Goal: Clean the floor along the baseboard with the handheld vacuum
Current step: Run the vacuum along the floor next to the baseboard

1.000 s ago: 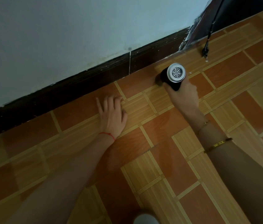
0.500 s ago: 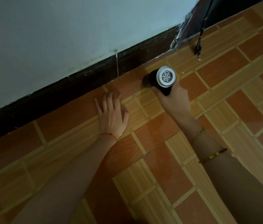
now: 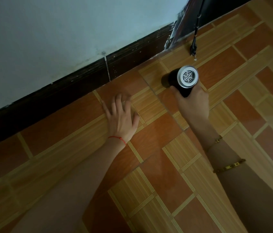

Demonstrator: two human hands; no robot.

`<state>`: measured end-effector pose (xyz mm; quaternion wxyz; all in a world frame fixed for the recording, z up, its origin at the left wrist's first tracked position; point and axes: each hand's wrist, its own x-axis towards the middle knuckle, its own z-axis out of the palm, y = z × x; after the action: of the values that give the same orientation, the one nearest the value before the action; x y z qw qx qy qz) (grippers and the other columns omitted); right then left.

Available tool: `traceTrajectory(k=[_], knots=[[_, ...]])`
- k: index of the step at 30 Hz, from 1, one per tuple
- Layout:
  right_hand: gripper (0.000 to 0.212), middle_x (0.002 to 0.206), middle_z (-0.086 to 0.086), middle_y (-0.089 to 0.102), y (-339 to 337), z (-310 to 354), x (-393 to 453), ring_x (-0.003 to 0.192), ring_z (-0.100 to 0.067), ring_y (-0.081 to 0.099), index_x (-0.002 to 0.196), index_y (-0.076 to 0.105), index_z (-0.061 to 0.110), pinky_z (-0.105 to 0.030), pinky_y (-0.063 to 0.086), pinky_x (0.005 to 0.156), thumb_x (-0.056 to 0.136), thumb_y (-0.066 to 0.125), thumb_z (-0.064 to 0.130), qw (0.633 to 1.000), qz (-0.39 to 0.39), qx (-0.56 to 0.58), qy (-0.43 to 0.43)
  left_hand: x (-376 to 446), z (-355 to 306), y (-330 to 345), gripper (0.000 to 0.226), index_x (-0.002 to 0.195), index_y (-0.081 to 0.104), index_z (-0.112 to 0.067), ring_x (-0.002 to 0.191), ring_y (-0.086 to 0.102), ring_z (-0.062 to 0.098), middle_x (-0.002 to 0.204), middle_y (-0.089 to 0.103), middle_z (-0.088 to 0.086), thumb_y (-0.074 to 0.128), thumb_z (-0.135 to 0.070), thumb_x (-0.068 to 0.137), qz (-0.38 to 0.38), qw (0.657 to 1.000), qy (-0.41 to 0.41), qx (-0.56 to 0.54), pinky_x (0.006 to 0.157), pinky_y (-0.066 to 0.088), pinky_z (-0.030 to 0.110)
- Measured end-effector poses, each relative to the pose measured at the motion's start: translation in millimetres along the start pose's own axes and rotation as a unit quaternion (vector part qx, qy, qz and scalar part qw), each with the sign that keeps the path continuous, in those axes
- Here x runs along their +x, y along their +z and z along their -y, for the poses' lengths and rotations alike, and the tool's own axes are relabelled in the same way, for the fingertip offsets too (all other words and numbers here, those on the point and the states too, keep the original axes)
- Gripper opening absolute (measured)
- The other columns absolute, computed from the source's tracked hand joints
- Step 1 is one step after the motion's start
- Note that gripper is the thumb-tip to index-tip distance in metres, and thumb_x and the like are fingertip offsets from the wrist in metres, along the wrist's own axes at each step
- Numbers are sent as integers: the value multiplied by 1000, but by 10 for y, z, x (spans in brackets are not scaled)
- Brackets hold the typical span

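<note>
A small black handheld vacuum [image 3: 181, 80] with a round silver vented end cap lies low over the tiled floor [image 3: 157, 165], its nose pointing left toward the dark baseboard [image 3: 132, 56]. My right hand [image 3: 193, 105] grips its handle from below. The nose sits a short way off the baseboard, over a tan tile. My left hand [image 3: 121, 118] rests flat on the floor, fingers spread, to the left of the vacuum and just in front of the baseboard. A red thread circles the left wrist and gold bracelets the right.
A pale wall [image 3: 65, 31] rises above the baseboard. At the top right a black cord with a plug [image 3: 194, 46] hangs down to the floor beside a dark opening [image 3: 216, 7]. Small white specks lie near the plug.
The vacuum and my right hand have slid right and slightly away from the baseboard. My left hand has stayed flat on the floor. The view has shifted a little.
</note>
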<state>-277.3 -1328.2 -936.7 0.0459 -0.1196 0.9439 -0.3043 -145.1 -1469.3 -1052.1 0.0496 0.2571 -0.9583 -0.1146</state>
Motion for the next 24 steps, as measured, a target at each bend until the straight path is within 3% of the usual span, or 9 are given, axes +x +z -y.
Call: traceTrajectory(k=[3,8,14,18,21,24], knots=[[68,119,-5,65,6,-43,27,107,-25,63,140,40,12,-32,50,78,87,65,46,1000,12,-11,5,-2,4,14,61,145,39,-14,143,32,37,150,39,19,40,-45,93,3,1000,0,15,115,18,71],[71,119,-1,64,65,-48,12,104,-16,61,143,39,12,-22,44,73,86,66,47,997,64,-11,-37,-7,-1,1,61,146,37,-16,144,31,35,150,39,18,41,-46,93,0,1000,-3,15,115,19,70],[69,118,-4,65,5,-85,33,106,-24,63,142,39,11,-31,50,78,88,64,46,1000,12,-18,-14,-2,-3,4,61,146,38,-16,144,32,35,150,39,17,40,-46,93,-1,1000,-3,14,116,18,70],[71,109,9,58,-20,-106,19,96,-10,56,144,37,14,-25,45,76,87,65,46,996,73,-18,-39,-11,1,16,61,145,38,-16,143,32,36,149,40,18,39,-47,92,-5,1000,-4,15,116,17,69],[71,111,4,62,1,-151,41,98,-15,60,143,38,13,-28,47,75,87,65,47,999,33,-23,-14,-4,-4,14,61,145,38,-16,143,32,36,149,40,17,38,-47,92,-3,1000,-6,14,116,19,70],[74,117,-9,66,-22,-189,136,105,-28,64,143,38,9,-41,55,81,86,64,49,999,-22,-24,43,-5,-12,13,61,145,39,-15,143,32,36,149,40,17,37,-47,93,-4,1000,-3,11,115,19,70]])
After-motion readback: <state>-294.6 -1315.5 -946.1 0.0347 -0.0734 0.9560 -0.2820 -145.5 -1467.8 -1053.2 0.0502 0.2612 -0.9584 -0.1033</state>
